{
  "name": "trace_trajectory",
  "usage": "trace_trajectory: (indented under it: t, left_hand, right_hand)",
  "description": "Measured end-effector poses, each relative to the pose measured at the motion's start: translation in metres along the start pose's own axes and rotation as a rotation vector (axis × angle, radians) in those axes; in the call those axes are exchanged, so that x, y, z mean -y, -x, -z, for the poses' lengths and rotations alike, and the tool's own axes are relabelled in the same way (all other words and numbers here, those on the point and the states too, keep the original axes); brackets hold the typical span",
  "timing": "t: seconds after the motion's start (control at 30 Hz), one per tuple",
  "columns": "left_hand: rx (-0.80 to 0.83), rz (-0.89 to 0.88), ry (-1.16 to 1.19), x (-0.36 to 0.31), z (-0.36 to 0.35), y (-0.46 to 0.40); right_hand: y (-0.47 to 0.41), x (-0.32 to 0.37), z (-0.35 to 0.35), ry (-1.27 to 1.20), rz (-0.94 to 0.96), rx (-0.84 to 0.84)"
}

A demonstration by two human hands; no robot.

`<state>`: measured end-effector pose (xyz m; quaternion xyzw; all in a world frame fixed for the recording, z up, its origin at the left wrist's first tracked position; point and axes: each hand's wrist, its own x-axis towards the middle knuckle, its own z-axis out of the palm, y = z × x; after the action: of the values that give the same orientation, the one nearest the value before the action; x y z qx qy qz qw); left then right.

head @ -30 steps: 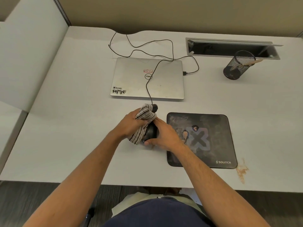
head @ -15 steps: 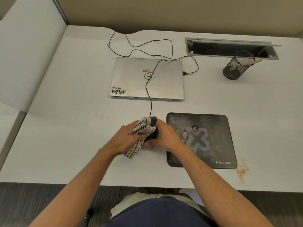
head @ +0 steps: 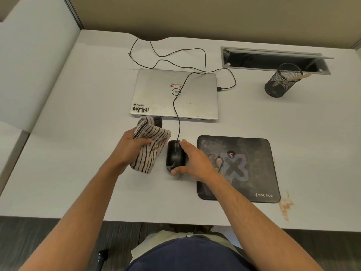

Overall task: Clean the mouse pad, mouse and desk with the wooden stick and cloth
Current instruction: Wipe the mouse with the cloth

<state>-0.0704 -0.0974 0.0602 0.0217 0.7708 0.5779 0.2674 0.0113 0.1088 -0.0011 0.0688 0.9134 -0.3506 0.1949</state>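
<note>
Head view: left hand grip clenches cloth; right hand grips mouse, hiding its right side.

White desk carries closed laptop; mouse; mouse pad; mesh cup.

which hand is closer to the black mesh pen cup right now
Right. The right hand rests on the black wired mouse, on the side toward the black mesh pen cup; the left hand, gripping the striped cloth, is farther left.
</note>
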Motion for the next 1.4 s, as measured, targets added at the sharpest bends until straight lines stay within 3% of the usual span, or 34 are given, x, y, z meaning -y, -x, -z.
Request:
trace_trajectory:
  t: [0.1, 0.27, 0.47, 0.73, 0.83, 0.97, 1.03, 1.2, 1.4]
  left_hand:
    - [0.013, 0.002, -0.097, -0.003, -0.014, -0.013]
    - [0.183, 0.017, -0.352, -0.002, -0.046, -0.02]
    - [0.215, -0.018, -0.489, 0.001, -0.042, -0.013]
    - [0.322, -0.022, -0.482, -0.002, -0.034, 0.013]
    - [0.37, 0.006, -0.345, -0.005, -0.029, 0.014]
    - [0.066, -0.01, -0.074, -0.011, -0.023, 0.004]
    - [-0.019, -0.059, -0.131, -0.013, -0.023, -0.008]
    - [0.233, -0.052, -0.404, -0.008, -0.051, -0.017]
    - [0.259, -0.056, -0.419, -0.003, -0.048, -0.01]
  right_hand:
    - [0.0, 0.001, 0.0, -0.004, 0.0, -0.003]
    - [-0.003, 0.003, 0.0, -0.038, 0.036, -0.038]
    - [-0.005, 0.0, -0.003, -0.074, 0.048, -0.059]
    - [-0.005, 0.003, -0.003, -0.123, 0.023, -0.064]
    - [-0.003, 0.004, -0.002, -0.106, 0.034, -0.06]
    - [-0.001, 0.002, 0.0, -0.076, 0.039, -0.039]
    - [-0.001, 0.002, 0.001, -0.029, 0.018, -0.023]
    - [-0.002, 0.0, 0.001, -0.097, 0.04, -0.071]
    - [0.0, 0.0, 0.0, -0.127, 0.056, -0.096]
